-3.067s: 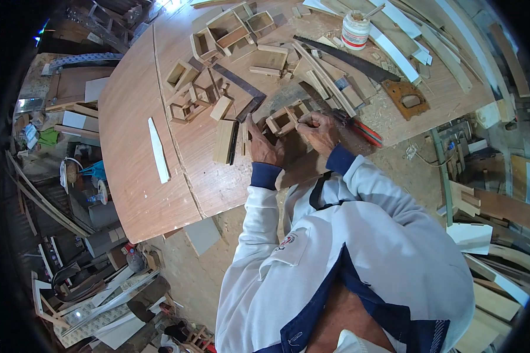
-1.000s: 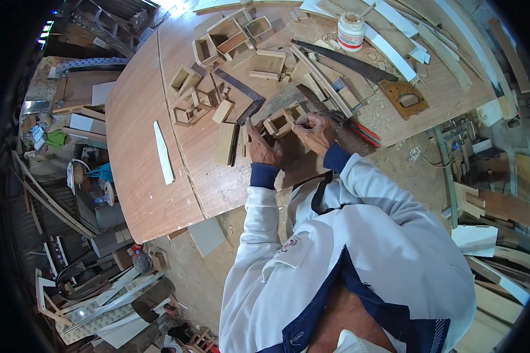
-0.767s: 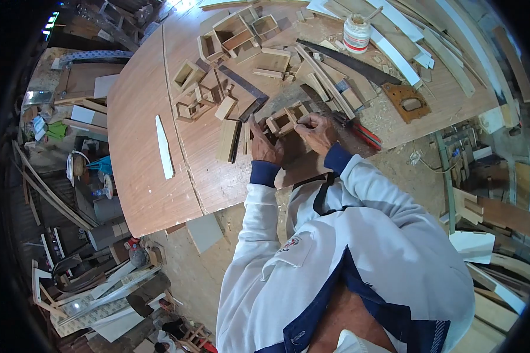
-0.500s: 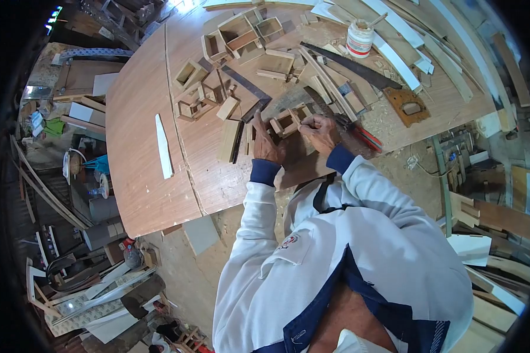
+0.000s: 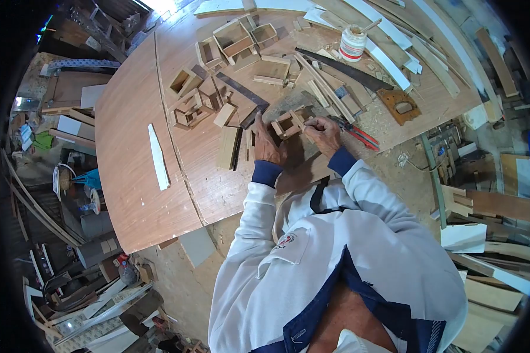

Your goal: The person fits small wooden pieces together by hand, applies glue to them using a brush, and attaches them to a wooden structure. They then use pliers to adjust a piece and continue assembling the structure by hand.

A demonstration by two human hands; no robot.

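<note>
Near the table's front edge, a small wooden frame [image 5: 287, 125] lies between my two hands. My left hand [image 5: 267, 143] rests at its left side, beside the end of a dark metal square [image 5: 241, 91]; its fingers are partly hidden, and whether it grips anything is unclear. My right hand [image 5: 324, 135] is closed on the right end of the small frame, thumb and fingers together at a thin wooden piece. Left of my left hand are a wood block [image 5: 227, 148] with a dark edge and a smaller block [image 5: 225, 115].
On the wooden table [image 5: 129, 147] are small box frames [image 5: 235, 40], a handsaw [image 5: 399, 106], a glue jar [image 5: 353, 44], red-handled pliers [image 5: 364, 137], wood strips [image 5: 330, 85] and a white strip [image 5: 158, 156]. Long boards lie at the back right.
The view has shifted slightly, moving the table leftward in the picture. My right hand remains at the frame's right end, its fingers slightly repositioned. My left hand stays in nearly the same place.
</note>
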